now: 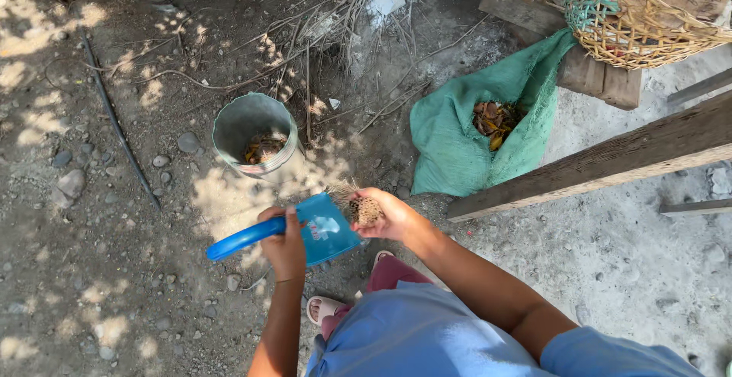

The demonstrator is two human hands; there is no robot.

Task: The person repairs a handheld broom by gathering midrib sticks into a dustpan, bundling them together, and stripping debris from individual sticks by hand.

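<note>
Fingers of left hand (284, 246) wrapped fully around the handle of a blue plastic dustpan (305, 232); closed grip, no gap visible. Right hand (390, 215) curled over a small bristly clump of dry straw-coloured fibres (366, 210), fingers bent narrow around it, thumb on top.

Dustpan: long axis runs roughly left-to-right in the head view, handle end pointing left and slightly down, flat pan end toward the right hand. Pan held above the ground, just in front of the person's knees. Fibre clump sits at the pan's right edge, touching or just beside it; cannot tell which.

Materials:
1. Dustpan smooth, glossy, rounded tubular handle.
2. Grey metal bucket (255, 134), cylindrical, dull, standing upright beyond the dustpan, with brown dry leaves at its bottom.
3. Green woven mesh sack (457, 141), slumped open on the ground to the right of the bucket, brown leaves showing in its mouth.
4. Rough weathered wooden beam (610, 160) lying diagonally at right, near the sack.
5. Woven wicker basket (640, 19) at top right, open lattice.

Ground: dry packed dirt, pebbles, scattered twigs, dappled shade.
</note>
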